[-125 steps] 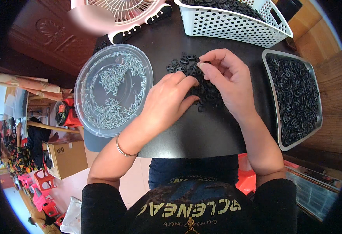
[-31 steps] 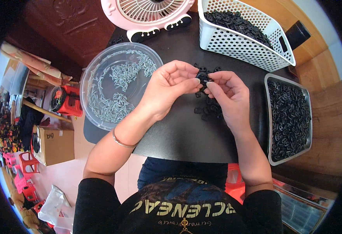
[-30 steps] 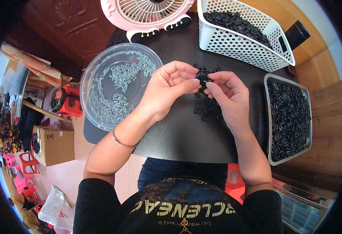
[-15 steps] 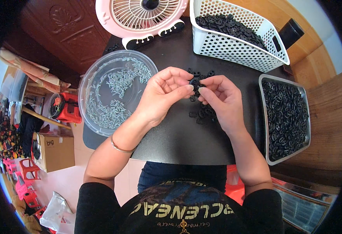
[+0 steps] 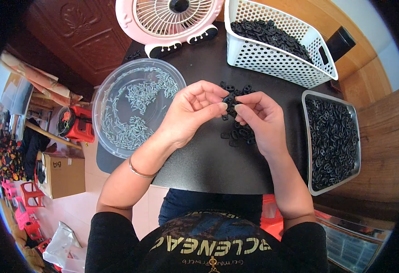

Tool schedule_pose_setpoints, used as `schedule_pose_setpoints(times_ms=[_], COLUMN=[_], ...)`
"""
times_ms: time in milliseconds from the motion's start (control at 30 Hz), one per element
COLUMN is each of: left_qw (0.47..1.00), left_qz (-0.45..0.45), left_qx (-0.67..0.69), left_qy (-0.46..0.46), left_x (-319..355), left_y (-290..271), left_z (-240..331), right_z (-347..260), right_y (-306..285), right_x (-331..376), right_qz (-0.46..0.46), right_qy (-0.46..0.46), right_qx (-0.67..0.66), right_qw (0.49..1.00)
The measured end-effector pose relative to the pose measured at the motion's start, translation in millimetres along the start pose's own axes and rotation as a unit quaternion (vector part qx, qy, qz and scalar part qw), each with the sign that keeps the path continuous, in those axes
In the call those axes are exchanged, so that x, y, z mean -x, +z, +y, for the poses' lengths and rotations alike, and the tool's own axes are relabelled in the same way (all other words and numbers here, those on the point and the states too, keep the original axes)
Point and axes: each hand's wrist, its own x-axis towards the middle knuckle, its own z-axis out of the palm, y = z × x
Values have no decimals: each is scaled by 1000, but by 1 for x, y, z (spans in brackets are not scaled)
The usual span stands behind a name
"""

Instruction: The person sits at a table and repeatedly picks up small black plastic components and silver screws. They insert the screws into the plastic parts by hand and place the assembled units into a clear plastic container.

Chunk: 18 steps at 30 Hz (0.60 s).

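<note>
Over the dark table [image 5: 195, 168] my two hands meet, fingertips closed around a small black plastic part [image 5: 230, 102]. My left hand [image 5: 188, 109] pinches it between thumb and forefinger from one side. From the other side, the thumb and forefinger of my right hand [image 5: 265, 120] press on it. The fingers cover much of the part, and whether a pin is in it cannot be made out. Under and around my fingertips lies a loose pile of similar two-holed black parts [image 5: 241, 132]. Left of my left hand stands a round clear tub [image 5: 100, 132] with many short silvery pins [image 5: 138, 129].
A metal tray [image 5: 310, 170] full of black parts stands at the right. Behind it is a white perforated basket [image 5: 276, 63], partly filled with black parts. A pink fan [image 5: 138, 32] stands at the back, and a black cylinder [image 5: 340, 43] is beside the basket.
Both hands stay close together on the small black part, with only slight finger movement. The whole view has shifted a little.
</note>
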Motion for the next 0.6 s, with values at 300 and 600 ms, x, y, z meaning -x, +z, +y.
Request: schedule_pose_setpoints(times_ms=[300, 600], left_qw=[999, 999], left_qz=[-2, -20], left_qx=[47, 45], left_qy=[-22, -12], left_x=[0, 0], left_y=[0, -2], left_z=[2, -2], right_z=[1, 1], right_y=[5, 9], right_x=[2, 3], right_qz=[16, 38], right_qy=[-34, -63], right_qx=[32, 43], right_qw=[999, 996])
